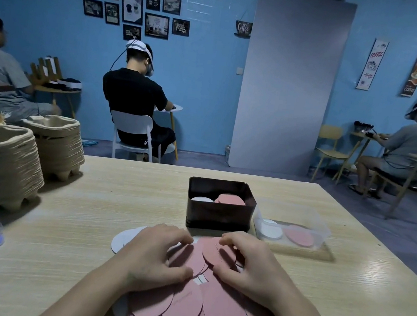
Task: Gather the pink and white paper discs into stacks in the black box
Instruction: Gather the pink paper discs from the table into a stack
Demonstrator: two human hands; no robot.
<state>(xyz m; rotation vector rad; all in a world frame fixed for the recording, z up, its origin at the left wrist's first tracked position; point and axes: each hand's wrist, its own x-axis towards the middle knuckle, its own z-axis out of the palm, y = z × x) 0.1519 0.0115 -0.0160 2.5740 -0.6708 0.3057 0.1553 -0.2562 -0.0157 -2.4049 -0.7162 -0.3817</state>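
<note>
Right hand's (249, 266) grip pinches a pink disc (216, 252); black box (218, 217), clear tub (299, 215) beyond.

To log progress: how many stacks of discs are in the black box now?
2. A white stack lies at the left of the black box, a pink stack at its right. The near wall may hide others.

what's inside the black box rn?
A white disc stack on the left and a pink disc stack on the right. The black box has a front wall that hides the stacks' depth and the floor.
</note>
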